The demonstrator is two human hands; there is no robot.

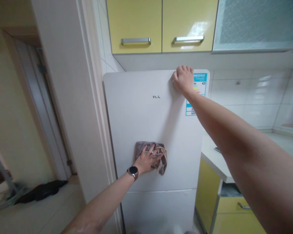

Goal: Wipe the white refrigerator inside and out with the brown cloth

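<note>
A white refrigerator (136,113) stands in front of me, its upper door closed. My left hand (146,161), with a watch (132,172) on the wrist, presses a grey-brown cleaning cloth (162,169) flat against the lower part of that door. The fingers are spread over the cloth, and one edge of it is bunched and folded beside them. Higher up, my right hand (184,78) is closed over the refrigerator's top edge, left of a blue-and-white energy label (201,81). My right forearm covers part of the label.
Yellow wall cabinets (136,22) hang just above the refrigerator. To the right are a white countertop (216,162) and a yellow drawer (231,205). A door frame (88,81) borders the left side. On the floor beyond lies a black bag-like thing (42,191).
</note>
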